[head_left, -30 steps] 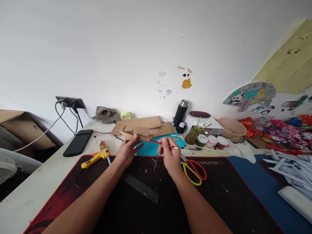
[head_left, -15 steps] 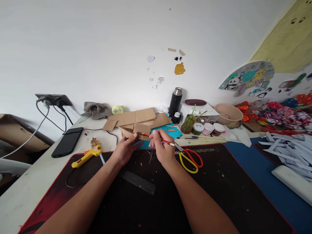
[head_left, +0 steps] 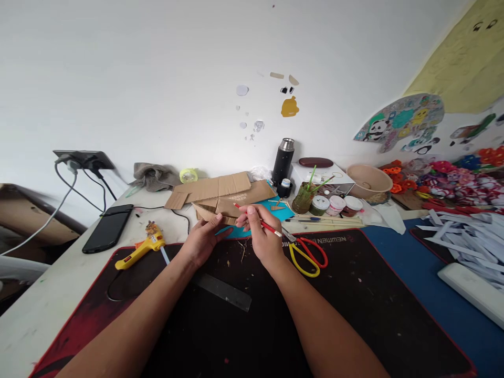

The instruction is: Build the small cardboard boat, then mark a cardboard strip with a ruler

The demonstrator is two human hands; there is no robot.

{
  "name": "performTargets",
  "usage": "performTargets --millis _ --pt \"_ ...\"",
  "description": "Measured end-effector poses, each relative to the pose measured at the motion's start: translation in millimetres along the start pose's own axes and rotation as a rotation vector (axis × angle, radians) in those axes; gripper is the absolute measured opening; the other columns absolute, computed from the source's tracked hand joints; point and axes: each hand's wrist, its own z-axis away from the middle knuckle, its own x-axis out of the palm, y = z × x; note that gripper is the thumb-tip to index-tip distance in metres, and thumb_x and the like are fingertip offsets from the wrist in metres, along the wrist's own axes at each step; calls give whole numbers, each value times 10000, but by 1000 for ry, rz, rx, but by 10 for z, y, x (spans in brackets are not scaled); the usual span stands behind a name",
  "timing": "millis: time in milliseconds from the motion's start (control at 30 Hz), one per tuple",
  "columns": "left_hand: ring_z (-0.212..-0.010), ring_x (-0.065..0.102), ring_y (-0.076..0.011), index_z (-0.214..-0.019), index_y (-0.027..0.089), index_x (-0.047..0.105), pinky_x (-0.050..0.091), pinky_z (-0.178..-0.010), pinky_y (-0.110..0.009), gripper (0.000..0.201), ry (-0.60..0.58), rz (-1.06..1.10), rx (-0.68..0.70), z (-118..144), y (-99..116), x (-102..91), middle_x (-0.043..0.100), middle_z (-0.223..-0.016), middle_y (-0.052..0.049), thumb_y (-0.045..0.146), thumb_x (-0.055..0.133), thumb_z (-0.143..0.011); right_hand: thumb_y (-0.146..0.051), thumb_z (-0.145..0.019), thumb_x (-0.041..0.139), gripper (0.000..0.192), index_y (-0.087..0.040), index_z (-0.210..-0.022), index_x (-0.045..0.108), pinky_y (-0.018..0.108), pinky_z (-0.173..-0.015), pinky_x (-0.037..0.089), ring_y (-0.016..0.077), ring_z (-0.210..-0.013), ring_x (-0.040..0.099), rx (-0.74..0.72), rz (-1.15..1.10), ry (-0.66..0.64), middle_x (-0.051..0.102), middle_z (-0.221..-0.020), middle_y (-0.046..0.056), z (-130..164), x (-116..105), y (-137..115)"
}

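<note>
The right hand [head_left: 263, 239] pinches a thin red pencil [head_left: 264, 225] between thumb and fingertips, its point angled toward ten o'clock so it meets the folded cardboard piece [head_left: 216, 209] lying at the far edge of the black desk mat [head_left: 354, 315]. The left hand [head_left: 201, 241] lies at nine o'clock of the right, fingers closed lightly on the near edge of that cardboard, seemingly to steady it for marking. A larger flattened cardboard sheet [head_left: 220, 188] lies just behind, at twelve o'clock. At three o'clock of the right hand rest yellow-and-red scissors [head_left: 306, 254], within easy reach; at nine o'clock of the left lies a yellow glue gun [head_left: 140, 250]. A dark ruler [head_left: 223, 292] lies on the mat at six o'clock, between the forearms.
</note>
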Motion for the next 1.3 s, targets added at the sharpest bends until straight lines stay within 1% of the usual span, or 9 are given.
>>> performTargets --millis 233,367,467,733,867,967,1067,1200,1300 --pt "-1058 796 -307 -1073 219 797 675 -1001 -511 477 76 80 19 -16 36 24 831 -1138 -77 324 1081 -705 -600 -1115 647 394 -237 -1112 802 314 -646 639 194 -759 792 13 -4 127 807 -1032 79 -70 -45 51" --pt "-1063 791 -298 -1104 223 796 677 -1002 -507 504 75 94 32 -8 53 41 824 -1173 -72 337 1083 -706 -550 -1108 669 356 -242 -1198 823 316 -646 624 189 -748 775 23 -47 171 789 -993 59 -96 -77 113" --pt "-1032 791 -279 -1114 217 790 682 -990 -493 540 69 104 35 -3 59 45 819 -1185 -66 343 1096 -687 -554 -1105 674 369 -233 -1201 827 311 -650 613 186 -746 771 36 -60 175 785 -964 52 -97 -77 134" --pt "-1060 782 -287 -1104 219 791 680 -958 -466 510 80 37 66 5 37 42 833 -1166 -89 366 1077 -707 -723 -1077 658 535 -219 -1138 827 312 -614 603 198 -691 761 85 -77 74 804 -864 58 -52 -33 59" --pt "-1110 775 -303 -1137 212 808 678 -964 -472 562 75 -2 68 9 21 35 831 -1205 -101 401 1085 -687 -810 -1086 560 669 -226 -987 869 340 -656 608 207 -653 728 37 -60 3 747 -690 39 -18 -28 9" --pt "-1158 776 -323 -1160 210 815 670 -992 -490 563 64 -19 64 7 15 28 829 -1247 -119 412 1077 -704 -834 -1091 520 722 -234 -909 878 357 -685 608 211 -631 716 20 -19 0 707 -620 32 -7 -22 -5" --pt "-1199 771 -343 -1183 205 819 663 -1004 -500 583 50 -49 73 13 10 29 824 -1292 -139 436 1074 -712 -828 -1093 525 710 -230 -953 883 341 -658 602 206 -629 717 37 -12 2 722 -631 33 -4 -10 2" --pt "-1228 764 -360 -1250 195 816 660 -985 -487 664 16 -82 73 36 12 42 810 -1364 -160 464 1081 -704 -781 -1110 544 638 -230 -1141 863 313 -617 606 199 -646 748 55 -58 -47 785 -724 37 3 1 16" --pt "-1191 780 -357 -1259 192 819 658 -952 -463 654 -4 -94 70 49 18 48 817 -1352 -163 480 1068 -727 -740 -1126 552 579 -240 -1140 844 315 -628 613 207 -699 784 35 -56 -60 814 -799 50 6 -3 13"
